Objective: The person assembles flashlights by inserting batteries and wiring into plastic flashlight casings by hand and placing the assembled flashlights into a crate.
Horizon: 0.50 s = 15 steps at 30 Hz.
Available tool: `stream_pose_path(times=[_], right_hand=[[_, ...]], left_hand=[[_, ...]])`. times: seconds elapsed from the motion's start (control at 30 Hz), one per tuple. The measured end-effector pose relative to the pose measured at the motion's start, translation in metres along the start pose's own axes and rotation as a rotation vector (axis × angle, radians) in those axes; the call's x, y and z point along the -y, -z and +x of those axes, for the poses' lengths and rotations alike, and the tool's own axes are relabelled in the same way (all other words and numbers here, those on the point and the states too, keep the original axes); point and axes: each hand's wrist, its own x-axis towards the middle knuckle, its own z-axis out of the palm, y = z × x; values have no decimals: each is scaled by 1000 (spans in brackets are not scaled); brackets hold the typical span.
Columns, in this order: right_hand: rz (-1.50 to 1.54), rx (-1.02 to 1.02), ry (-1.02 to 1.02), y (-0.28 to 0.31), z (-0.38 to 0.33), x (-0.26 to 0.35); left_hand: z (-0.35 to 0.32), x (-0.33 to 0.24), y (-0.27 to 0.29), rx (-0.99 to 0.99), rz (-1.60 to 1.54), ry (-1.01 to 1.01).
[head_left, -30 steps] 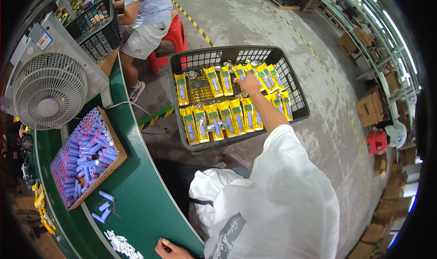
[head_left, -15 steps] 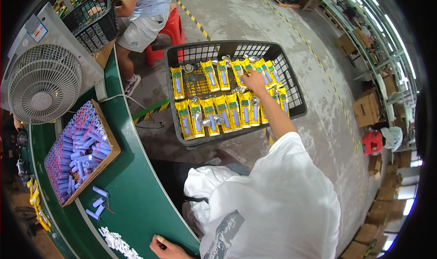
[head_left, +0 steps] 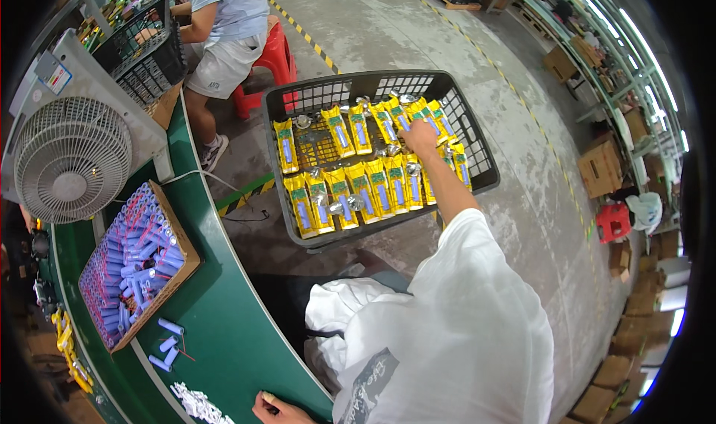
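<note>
A black plastic basket [head_left: 298,92] holds two rows of yellow cases [head_left: 336,132], most with a small green circuit board and a lilac cylindrical cell inside. Round silvery parts [head_left: 303,121] lie among them. My right hand [head_left: 420,137] reaches into the far row, its fingers closed at the edge of a yellow case [head_left: 401,116]; the fingertips are partly hidden. On the green table's edge rests my left hand [head_left: 280,410], fingers curled; whatever they hold is hidden. Beside it lies a pile of small white pieces [head_left: 198,404].
A cardboard tray [head_left: 185,256] full of lilac cells with red wires sits on the green table [head_left: 224,316], with several loose cells [head_left: 170,344] nearby. Beyond stands a grey fan [head_left: 73,159]. Another person [head_left: 227,32] sits on a red stool [head_left: 277,60] past the basket.
The view has shifted slightly, so the table things appear lower. My right hand stays at the far row of cases, and my left hand remains curled at the table edge.
</note>
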Motion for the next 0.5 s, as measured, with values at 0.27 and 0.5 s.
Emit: stream_pose_path(times=[0.27, 0.5], right_hand=[[106, -27, -13, -2, -1, 15], [75, 77, 5, 25, -19, 15]], left_hand=[[2, 0, -2, -23, 3, 5], [1, -1, -2, -22, 5, 16]])
